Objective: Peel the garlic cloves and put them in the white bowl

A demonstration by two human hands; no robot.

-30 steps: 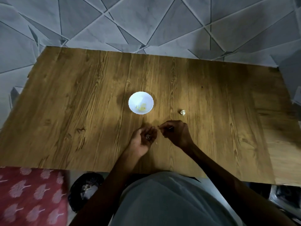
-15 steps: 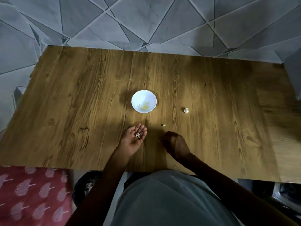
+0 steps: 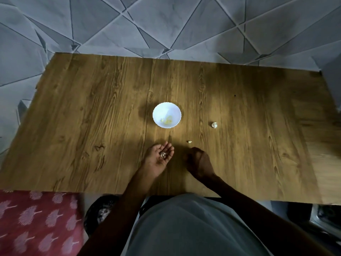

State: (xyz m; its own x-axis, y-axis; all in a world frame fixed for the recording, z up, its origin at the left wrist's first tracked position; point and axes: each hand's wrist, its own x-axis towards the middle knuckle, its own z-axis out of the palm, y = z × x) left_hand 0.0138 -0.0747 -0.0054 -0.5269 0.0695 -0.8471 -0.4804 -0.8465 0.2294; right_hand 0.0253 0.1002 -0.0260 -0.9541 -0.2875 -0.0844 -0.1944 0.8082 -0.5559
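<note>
- Two lie right of the white bowl point(image 3: 156, 109): a small clove point(image 3: 189, 142), and a bigger clove point(image 3: 214, 124) farther out.
- Right hand point(image 3: 198, 161), nearest the small clove, is curled; I cannot tell its contents.
- Left hand point(image 3: 158, 159) lies open, palm-up, cradling peel scraps point(image 3: 163, 154).

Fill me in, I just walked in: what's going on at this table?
A person is peeling garlic at a wooden table. The left hand lies palm up with bits of peel on it. The right hand rests curled on the table; whether it holds anything is unclear. A small clove lies just beyond it, a bigger garlic piece farther right. The white bowl holds yellowish peeled pieces.
</note>
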